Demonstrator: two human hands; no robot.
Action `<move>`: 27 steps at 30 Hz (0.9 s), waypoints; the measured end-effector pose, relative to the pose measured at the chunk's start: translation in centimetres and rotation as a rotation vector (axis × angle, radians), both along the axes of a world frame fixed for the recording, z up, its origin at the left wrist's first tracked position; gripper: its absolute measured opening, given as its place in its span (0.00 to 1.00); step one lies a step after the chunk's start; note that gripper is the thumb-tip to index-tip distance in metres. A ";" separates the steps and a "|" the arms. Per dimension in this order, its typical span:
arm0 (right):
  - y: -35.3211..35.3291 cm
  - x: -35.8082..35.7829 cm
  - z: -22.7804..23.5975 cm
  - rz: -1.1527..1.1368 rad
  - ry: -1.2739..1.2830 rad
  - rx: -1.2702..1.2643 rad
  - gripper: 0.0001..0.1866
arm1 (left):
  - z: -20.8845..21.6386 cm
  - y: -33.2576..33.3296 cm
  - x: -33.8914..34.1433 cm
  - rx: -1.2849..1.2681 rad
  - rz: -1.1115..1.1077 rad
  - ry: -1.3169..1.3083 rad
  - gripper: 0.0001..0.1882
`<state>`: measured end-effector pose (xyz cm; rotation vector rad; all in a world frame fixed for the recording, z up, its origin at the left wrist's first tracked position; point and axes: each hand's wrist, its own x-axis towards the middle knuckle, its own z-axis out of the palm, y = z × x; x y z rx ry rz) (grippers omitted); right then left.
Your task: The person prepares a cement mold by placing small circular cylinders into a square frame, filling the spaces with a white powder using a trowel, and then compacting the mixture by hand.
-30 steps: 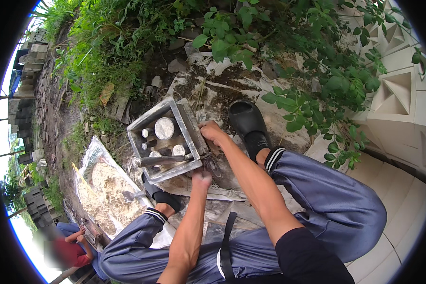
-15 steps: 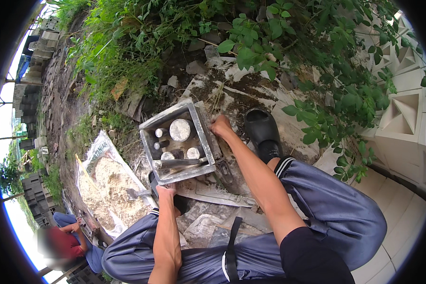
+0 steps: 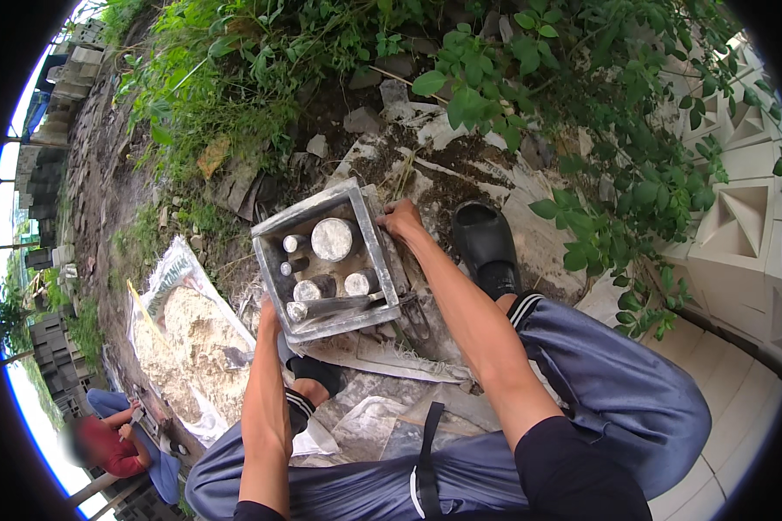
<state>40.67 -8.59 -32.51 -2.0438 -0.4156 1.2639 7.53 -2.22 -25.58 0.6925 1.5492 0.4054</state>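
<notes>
A square grey mould (image 3: 269, 273) with raised walls and a mortar-smeared rim sits tilted on the ground in front of me. Inside it are several round cylinders; the largest has a pale top (image 3: 331, 240). A bar-shaped piece (image 3: 334, 306) lies along the near wall. My right hand (image 3: 400, 219) is at the mould's right wall, its fingers curled in; what they grip is hidden. At the near left corner is my left hand (image 3: 270, 314), with its fingers mostly out of sight behind my wrist and the wall.
A sack (image 3: 226, 295) with a pale sandy heap (image 3: 187, 339) and a trowel-like tool (image 3: 237, 356) lies to the left. Leafy plants (image 3: 469, 95) hang over the far side. Patterned pale blocks (image 3: 734, 226) stand right. A person in red (image 3: 113, 447) sits at far left.
My left hand has moved from the mould's near edge leftward and away from me, to its left corner. My right hand stays by the right wall. The bar-shaped piece's end now shows more.
</notes>
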 end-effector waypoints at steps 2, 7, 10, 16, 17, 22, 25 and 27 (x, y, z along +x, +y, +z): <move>-0.5 -0.2 -1.0 0.014 -0.007 0.058 0.21 | -2.2 1.3 -1.3 0.047 0.033 -0.080 0.08; -2.3 0.6 -2.7 0.165 0.031 -0.050 0.21 | -3.8 2.2 0.4 0.431 -0.347 -0.137 0.06; -2.3 -0.2 -1.7 0.138 -0.005 -0.095 0.19 | -4.6 2.8 -0.6 0.187 -0.161 -0.198 0.06; -1.7 -2.0 0.0 0.036 -0.126 -0.192 0.15 | -6.8 2.5 -2.0 0.444 -0.189 -0.192 0.05; -1.7 -1.9 -0.3 0.029 -0.146 -0.214 0.15 | -6.3 2.2 -1.4 0.510 -0.227 -0.157 0.06; -1.1 -1.6 -0.8 0.044 -0.156 -0.244 0.15 | -6.1 2.1 -1.8 0.483 -0.279 -0.183 0.07; -1.1 -1.5 -1.1 0.049 -0.154 -0.260 0.15 | -6.8 2.1 -1.9 0.461 -0.288 -0.176 0.07; -0.9 -1.6 -0.7 0.050 -0.153 -0.254 0.15 | -7.4 1.8 -2.7 0.430 -0.235 -0.176 0.07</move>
